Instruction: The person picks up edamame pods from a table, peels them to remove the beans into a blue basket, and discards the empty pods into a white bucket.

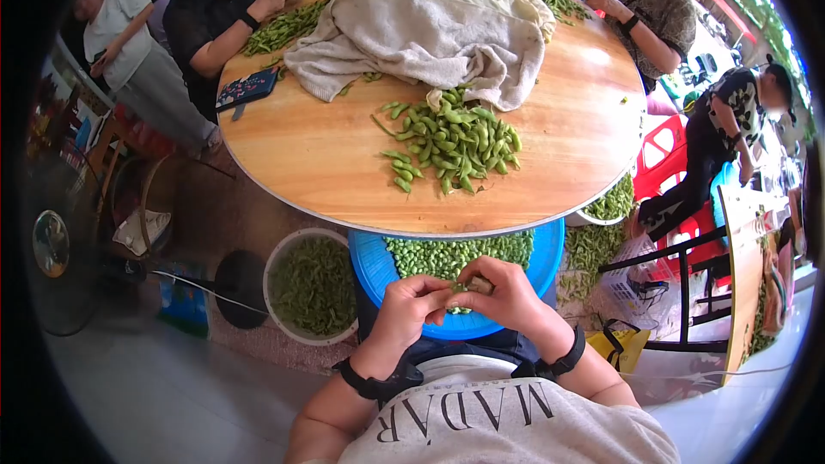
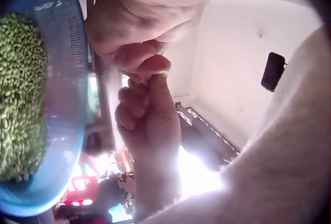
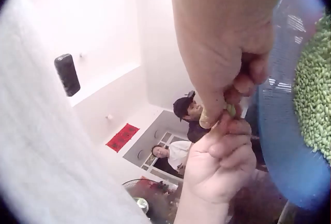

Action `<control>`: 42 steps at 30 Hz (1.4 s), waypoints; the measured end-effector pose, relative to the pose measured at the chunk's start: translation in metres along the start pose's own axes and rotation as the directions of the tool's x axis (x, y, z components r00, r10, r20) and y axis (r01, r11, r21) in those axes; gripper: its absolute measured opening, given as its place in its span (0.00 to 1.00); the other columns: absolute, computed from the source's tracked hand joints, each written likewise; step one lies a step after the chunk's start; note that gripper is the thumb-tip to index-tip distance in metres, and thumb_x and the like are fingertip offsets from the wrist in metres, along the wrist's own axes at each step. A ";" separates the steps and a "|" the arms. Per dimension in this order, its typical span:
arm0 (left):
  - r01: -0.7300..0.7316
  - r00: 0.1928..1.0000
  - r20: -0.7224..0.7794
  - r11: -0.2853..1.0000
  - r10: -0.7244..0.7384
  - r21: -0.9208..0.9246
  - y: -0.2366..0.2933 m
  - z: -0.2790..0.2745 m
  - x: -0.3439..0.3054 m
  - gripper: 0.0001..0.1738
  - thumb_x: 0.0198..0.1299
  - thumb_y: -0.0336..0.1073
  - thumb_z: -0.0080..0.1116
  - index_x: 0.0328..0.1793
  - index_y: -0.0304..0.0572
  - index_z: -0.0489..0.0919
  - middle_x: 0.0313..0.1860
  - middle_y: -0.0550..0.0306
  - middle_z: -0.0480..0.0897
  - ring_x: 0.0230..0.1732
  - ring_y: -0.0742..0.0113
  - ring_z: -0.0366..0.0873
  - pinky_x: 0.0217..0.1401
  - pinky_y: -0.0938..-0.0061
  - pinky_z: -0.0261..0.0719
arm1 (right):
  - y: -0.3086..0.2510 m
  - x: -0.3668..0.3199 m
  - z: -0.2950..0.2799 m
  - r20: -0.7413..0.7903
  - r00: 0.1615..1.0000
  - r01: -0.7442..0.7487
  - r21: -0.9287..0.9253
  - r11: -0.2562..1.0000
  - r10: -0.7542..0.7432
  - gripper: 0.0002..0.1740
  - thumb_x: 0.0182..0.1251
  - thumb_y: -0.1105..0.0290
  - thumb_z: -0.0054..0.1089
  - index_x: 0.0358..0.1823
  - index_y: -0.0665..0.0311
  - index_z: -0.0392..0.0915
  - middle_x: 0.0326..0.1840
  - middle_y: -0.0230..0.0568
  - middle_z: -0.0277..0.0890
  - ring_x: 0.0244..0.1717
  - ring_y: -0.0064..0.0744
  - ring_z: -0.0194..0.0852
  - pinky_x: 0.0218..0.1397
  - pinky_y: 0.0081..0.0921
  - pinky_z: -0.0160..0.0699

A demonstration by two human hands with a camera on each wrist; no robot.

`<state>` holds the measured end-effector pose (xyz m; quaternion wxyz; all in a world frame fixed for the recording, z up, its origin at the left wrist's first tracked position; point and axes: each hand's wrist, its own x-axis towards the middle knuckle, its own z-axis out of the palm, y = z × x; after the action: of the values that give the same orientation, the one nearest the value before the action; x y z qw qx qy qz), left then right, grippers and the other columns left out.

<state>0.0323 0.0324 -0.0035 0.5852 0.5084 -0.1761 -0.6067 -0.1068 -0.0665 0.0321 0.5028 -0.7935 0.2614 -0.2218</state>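
Observation:
Over a blue basin [image 1: 365, 279] my two hands meet at the fingertips. My left hand [image 1: 411, 305] and right hand [image 1: 505, 294] pinch one small green soybean pod [image 3: 230, 110] between them, its ends mostly covered by thumbs and fingers. Below them in the basin lies a wide layer of shelled green soybeans [image 1: 481, 251]. A heap of whole soybean pods [image 1: 464, 142] sits near the edge of the round wooden table [image 1: 296, 167], straight ahead of my hands.
Beige cloths [image 1: 430, 30] cover the table's middle. A dark patterned phone or wallet [image 1: 247, 89] lies at its left. A white bucket [image 1: 311, 288] of green husks stands left of the basin, another bucket [image 1: 612, 202] at right. Other people [image 1: 657, 17] sit around the table.

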 end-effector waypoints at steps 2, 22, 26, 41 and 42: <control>0.065 0.996 0.070 0.991 -0.057 -0.113 -0.006 -0.002 0.000 0.05 0.53 0.29 0.59 0.34 0.34 0.78 0.22 0.56 0.77 0.16 0.74 0.71 0.17 0.84 0.66 | 0.007 0.001 0.001 0.047 0.998 -0.036 0.116 0.993 0.031 0.14 0.48 0.66 0.70 0.30 0.65 0.74 0.21 0.35 0.73 0.23 0.21 0.68 0.26 0.20 0.68; -0.096 0.814 0.015 0.109 0.581 0.989 0.137 -0.042 0.011 0.09 0.50 0.33 0.58 0.36 0.35 0.80 0.20 0.48 0.79 0.19 0.63 0.77 0.26 0.72 0.73 | 0.071 0.000 -0.017 0.172 0.983 -0.040 -0.152 0.988 0.066 0.08 0.49 0.71 0.61 0.31 0.66 0.77 0.27 0.48 0.74 0.32 0.49 0.74 0.34 0.36 0.75; -0.216 0.746 0.203 -0.058 0.634 0.975 0.182 -0.030 0.130 0.06 0.50 0.30 0.56 0.30 0.34 0.80 0.20 0.48 0.78 0.19 0.60 0.77 0.26 0.70 0.73 | 0.066 0.007 -0.027 0.161 0.987 0.040 -0.096 0.995 -0.024 0.09 0.51 0.69 0.62 0.31 0.65 0.76 0.27 0.48 0.74 0.30 0.49 0.74 0.33 0.36 0.74; -0.285 0.860 -0.044 0.550 0.509 0.785 0.173 0.000 0.122 0.06 0.50 0.23 0.58 0.32 0.33 0.72 0.20 0.55 0.77 0.12 0.74 0.72 0.13 0.82 0.67 | 0.064 -0.012 -0.062 0.160 0.987 0.011 0.092 0.996 -0.026 0.12 0.60 0.67 0.57 0.40 0.68 0.77 0.29 0.44 0.73 0.33 0.33 0.73 0.37 0.26 0.71; -0.284 0.899 -0.053 0.669 0.435 0.687 0.166 0.012 0.101 0.06 0.50 0.23 0.58 0.33 0.34 0.72 0.20 0.56 0.77 0.12 0.76 0.71 0.12 0.84 0.65 | 0.050 -0.010 -0.066 0.195 0.978 -0.116 0.196 0.974 0.078 0.13 0.64 0.66 0.54 0.41 0.69 0.77 0.28 0.36 0.72 0.32 0.26 0.70 0.36 0.24 0.69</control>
<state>0.1310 -0.1036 0.0940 0.4894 0.6991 -0.4134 -0.3176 -0.1653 -0.1232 0.0116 0.6148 -0.7405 0.2277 -0.1478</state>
